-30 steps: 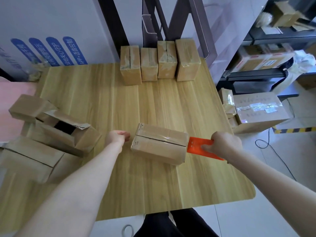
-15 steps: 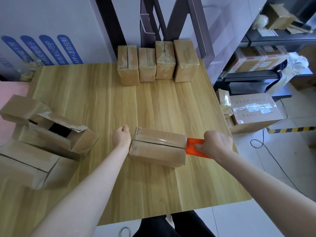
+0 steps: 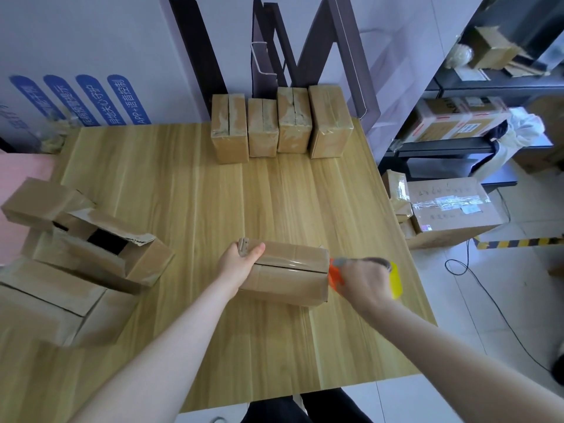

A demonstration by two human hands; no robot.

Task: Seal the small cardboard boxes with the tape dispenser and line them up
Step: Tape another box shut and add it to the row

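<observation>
Since half a second ago the left hand has opened from a fist beside the box and now grips its left end, thumb laid over the top edge, while the right hand has turned so that a yellow roll shows past its knuckles. That hand is curled round the orange tape dispenser, which touches the right end of the box; both are blurred by motion. The box lies lengthwise, left to right, on the near middle of the wooden table. It is plain brown cardboard with a dark seam running along its length, a glossy strip of clear tape shining over that seam, and a scrap of tape sticking up at the left corner by the thumb. At the far edge a row of four boxes stands side by side, touching, their tape wrinkled. Several open boxes are heaped at the left edge.
</observation>
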